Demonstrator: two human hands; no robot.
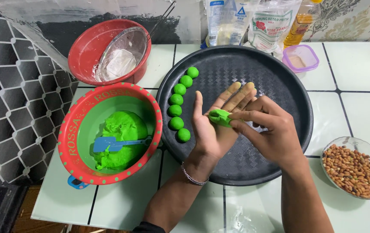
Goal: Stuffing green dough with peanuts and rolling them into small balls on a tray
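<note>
My left hand [213,125] is held palm up over the round black tray [288,86], with a flattened piece of green dough [219,116] lying on its fingers. My right hand [271,129] pinches the right side of that dough with thumb and fingertips. Several small green dough balls [179,105] sit in a curved row along the tray's left rim. To the left stands a red bowl with a green inside [75,133], holding a mound of green dough [122,129] and a blue spatula [116,143].
A second red bowl [85,47] with a metal sieve [122,54] stands at the back left. A glass bowl of peanuts [354,169] sits at the right. Flour bags [271,23], an oil bottle [301,21] and a small purple container [300,58] line the back edge.
</note>
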